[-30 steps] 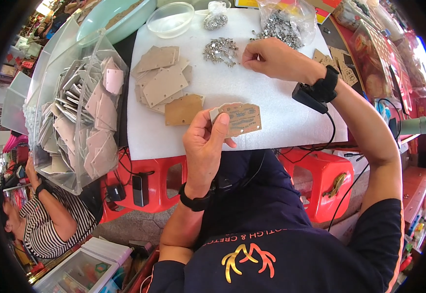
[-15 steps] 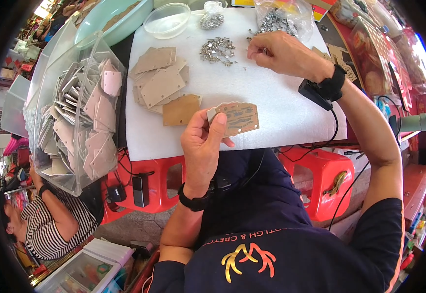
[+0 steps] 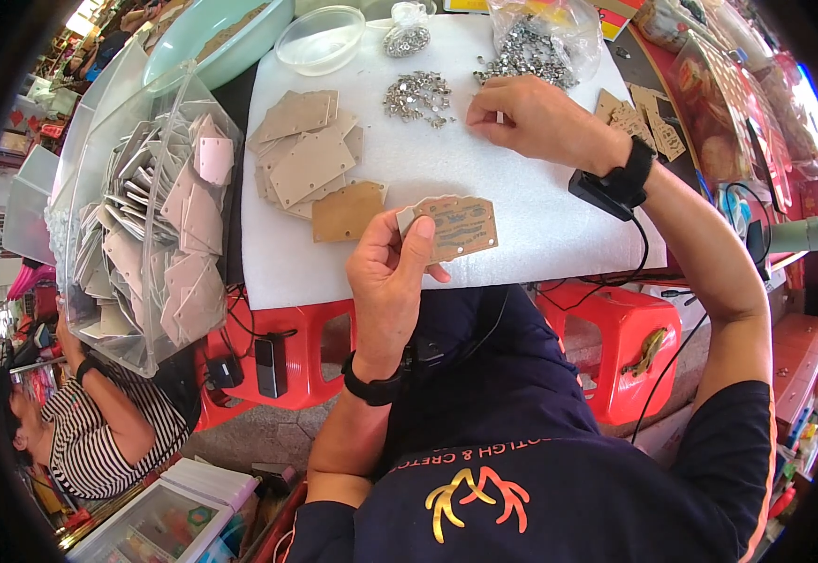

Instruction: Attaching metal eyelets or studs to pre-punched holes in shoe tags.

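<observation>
My left hand (image 3: 392, 272) grips a small brown printed board (image 3: 466, 229) with a wavy top edge, thumb on its face. A paler layer shows behind it, and bright round dots sit along its lower edge. Above the white sheet (image 3: 512, 202), the fingers of my right hand (image 3: 536, 117) are pinched together; whatever is between them is too small to make out. Just left of that hand lies a loose heap of small shiny metal pieces (image 3: 418, 98). Pale rectangular boards with corner holes (image 3: 310, 155) lie piled on the left, a browner board (image 3: 348, 211) at their near side.
A clear bin (image 3: 151, 310) full of pale boards stands at left. Behind are a light-green basin (image 3: 207, 38), a clear bowl (image 3: 321, 42) and a bag of metal pieces (image 3: 545, 47). Cut-out boards (image 3: 648, 122) lie right. A person in stripes (image 3: 99, 432) sits at left.
My right hand has shifted slightly left and nearer, away from the bag of metal pieces, its fingers still pinched. The board in my left hand is tilted a little differently.
</observation>
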A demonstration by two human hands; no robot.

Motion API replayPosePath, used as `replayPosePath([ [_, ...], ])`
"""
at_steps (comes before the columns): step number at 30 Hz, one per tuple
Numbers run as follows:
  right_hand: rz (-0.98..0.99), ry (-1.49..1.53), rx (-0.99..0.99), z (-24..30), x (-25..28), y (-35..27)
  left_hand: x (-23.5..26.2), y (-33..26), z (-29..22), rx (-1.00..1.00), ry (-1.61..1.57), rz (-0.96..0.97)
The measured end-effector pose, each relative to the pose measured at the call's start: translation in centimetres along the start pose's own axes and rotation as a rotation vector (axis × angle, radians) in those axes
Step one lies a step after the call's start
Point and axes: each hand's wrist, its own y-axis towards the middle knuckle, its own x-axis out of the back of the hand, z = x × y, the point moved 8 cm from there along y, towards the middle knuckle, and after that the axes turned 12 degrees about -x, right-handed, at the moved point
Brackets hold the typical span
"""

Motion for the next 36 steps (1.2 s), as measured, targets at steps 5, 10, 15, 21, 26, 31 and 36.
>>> replayPosePath([
  [5, 0.002, -0.065, -0.027, 0.4, -0.5, -0.1, 0.0, -0.2, -0.1, 0.007, 0.006, -0.002],
  [10, -0.034, -0.156, 0.098, 1.3, -0.6, -0.2, -0.1, 0.0, 0.0, 0.016, 0.03, -0.003],
  [15, 0.041, -0.014, 0.059, 1.4, -0.4, -0.5, -0.6, 0.3, -0.6, -0.028, 0.038, 0.043],
  [21, 0.415, 0.487, -0.238, 3.1, 0.1, -2.4, -2.5, 0.1, -2.0, -0.049, 0.095, 0.134],
  [26, 0.632, 0.704, -0.267, 4.0, 0.4, -4.0, -4.3, -0.1, -3.0, -0.056, 0.08, 0.178],
  [31, 0.756, 0.781, -0.285, 3.5, -0.3, -5.2, -5.8, -0.2, -3.5, -0.052, 0.061, 0.266],
  [36, 0.836, 0.943, -0.26, 4.0, -0.1, -6.0, -6.7, -0.5, -4.2, -0.042, 0.106, 0.304],
])
